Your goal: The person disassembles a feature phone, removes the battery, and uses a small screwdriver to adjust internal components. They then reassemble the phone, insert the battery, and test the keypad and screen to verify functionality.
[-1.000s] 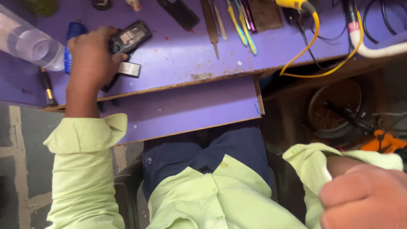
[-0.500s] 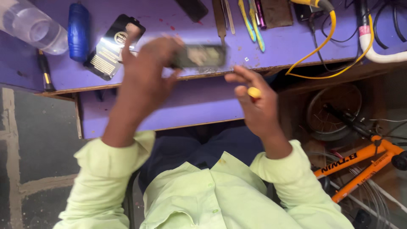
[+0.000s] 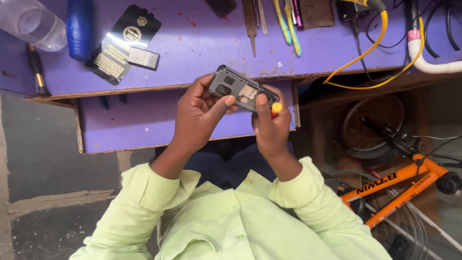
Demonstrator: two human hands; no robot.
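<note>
grey phone frame point(image 3: 243, 89), back open, sits mid-frame above the purple drawer point(image 3: 144, 120), pinched by both hands: left hand point(image 3: 202, 113) closed on its left end, right hand point(image 3: 270, 123) gripping its right end and a yellow-tipped tool point(image 3: 276, 108). black card point(image 3: 122, 43) lies upper left.

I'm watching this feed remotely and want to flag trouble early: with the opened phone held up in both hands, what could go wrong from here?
1. The opened phone is held in the air in front of the purple bench, gripped by the left hand at one end; a slip could drop it.
2. The right hand also holds a yellow-handled tool against the phone; its hidden tip could scratch parts inside.
</note>
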